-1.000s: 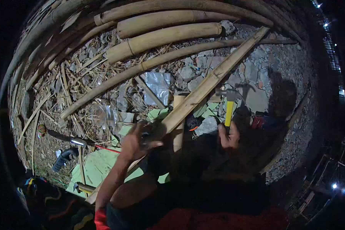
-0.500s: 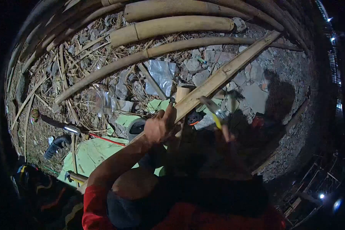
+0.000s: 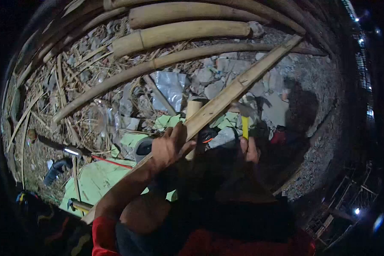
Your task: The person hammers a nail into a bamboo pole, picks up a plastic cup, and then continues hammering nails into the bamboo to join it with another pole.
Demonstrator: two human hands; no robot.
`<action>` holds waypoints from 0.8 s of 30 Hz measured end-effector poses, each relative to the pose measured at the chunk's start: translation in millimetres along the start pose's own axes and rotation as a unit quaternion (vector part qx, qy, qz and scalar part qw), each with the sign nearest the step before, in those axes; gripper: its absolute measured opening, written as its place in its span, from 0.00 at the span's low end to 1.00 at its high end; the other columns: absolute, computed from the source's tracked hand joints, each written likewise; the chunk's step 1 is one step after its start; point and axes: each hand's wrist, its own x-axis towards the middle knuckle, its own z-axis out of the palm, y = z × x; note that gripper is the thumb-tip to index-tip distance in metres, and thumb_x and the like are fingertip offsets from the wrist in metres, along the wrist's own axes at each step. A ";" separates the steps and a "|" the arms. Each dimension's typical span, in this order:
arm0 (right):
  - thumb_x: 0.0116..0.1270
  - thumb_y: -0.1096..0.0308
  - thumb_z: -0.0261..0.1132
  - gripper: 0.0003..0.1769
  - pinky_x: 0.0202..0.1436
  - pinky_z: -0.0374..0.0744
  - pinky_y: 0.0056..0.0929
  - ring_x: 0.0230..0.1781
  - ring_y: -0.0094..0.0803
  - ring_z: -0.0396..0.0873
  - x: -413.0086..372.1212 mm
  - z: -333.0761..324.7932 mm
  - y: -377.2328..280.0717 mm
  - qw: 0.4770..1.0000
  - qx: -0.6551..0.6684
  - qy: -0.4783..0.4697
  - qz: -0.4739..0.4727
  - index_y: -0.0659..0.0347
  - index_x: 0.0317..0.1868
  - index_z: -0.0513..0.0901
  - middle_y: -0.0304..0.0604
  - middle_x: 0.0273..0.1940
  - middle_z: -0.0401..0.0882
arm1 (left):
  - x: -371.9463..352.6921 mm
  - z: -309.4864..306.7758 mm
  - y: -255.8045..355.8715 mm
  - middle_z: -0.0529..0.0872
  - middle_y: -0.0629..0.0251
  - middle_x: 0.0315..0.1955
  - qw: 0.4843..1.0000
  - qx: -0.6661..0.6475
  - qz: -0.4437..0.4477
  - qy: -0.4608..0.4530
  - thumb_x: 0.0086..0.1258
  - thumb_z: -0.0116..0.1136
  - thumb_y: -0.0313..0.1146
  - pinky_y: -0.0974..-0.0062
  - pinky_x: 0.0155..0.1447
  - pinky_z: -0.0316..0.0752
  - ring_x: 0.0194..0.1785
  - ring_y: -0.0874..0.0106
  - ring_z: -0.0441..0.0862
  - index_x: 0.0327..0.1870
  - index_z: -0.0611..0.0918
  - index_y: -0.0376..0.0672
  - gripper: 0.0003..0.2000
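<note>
The right hand [image 3: 248,150] is closed around the yellow handle of a hammer [image 3: 245,126], centre right of the frame. The left hand [image 3: 168,147] is clasped over the bamboo slat [image 3: 239,85], which runs diagonally from lower left to upper right across a short bamboo post [image 3: 192,110]. Half a second ago the hammer was tilted down towards the slat; it is now held upright, head clear. One blow is judged completed, with the slat kept steadied.

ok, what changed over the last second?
The hammer in the right hand tipped left toward the bamboo slat, then came back upright. The left hand went from spread open beside the slat to gripping it. The slat stayed across the short bamboo stub, and the right hand kept its grip.
</note>
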 end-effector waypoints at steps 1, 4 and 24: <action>0.84 0.55 0.60 0.17 0.31 0.75 0.37 0.25 0.33 0.77 14.4 -1.5 1.2 0.997 0.051 -0.002 0.056 0.62 0.49 0.83 0.41 0.27 0.78 | -0.8 -0.3 1.0 0.86 0.42 0.47 1.000 0.001 -0.004 0.002 0.74 0.58 0.66 0.52 0.45 0.86 0.44 0.46 0.90 0.76 0.68 0.37 0.43; 0.85 0.55 0.57 0.18 0.31 0.75 0.41 0.25 0.44 0.80 57.0 -12.8 6.6 0.978 0.119 -0.014 0.171 0.63 0.50 0.82 0.49 0.28 0.80 | -3.6 -0.7 4.7 0.86 0.43 0.48 1.000 0.000 0.006 0.030 0.73 0.61 0.64 0.53 0.45 0.86 0.44 0.48 0.90 0.73 0.71 0.37 0.41; 0.84 0.55 0.56 0.17 0.40 0.78 0.62 0.41 0.69 0.84 123.1 -31.6 -5.7 0.973 -0.080 -0.123 0.176 0.59 0.56 0.79 0.68 0.36 0.84 | -5.4 7.0 7.3 0.86 0.53 0.43 0.991 0.046 0.049 0.111 0.73 0.65 0.57 0.57 0.35 0.87 0.33 0.54 0.89 0.69 0.76 0.44 0.31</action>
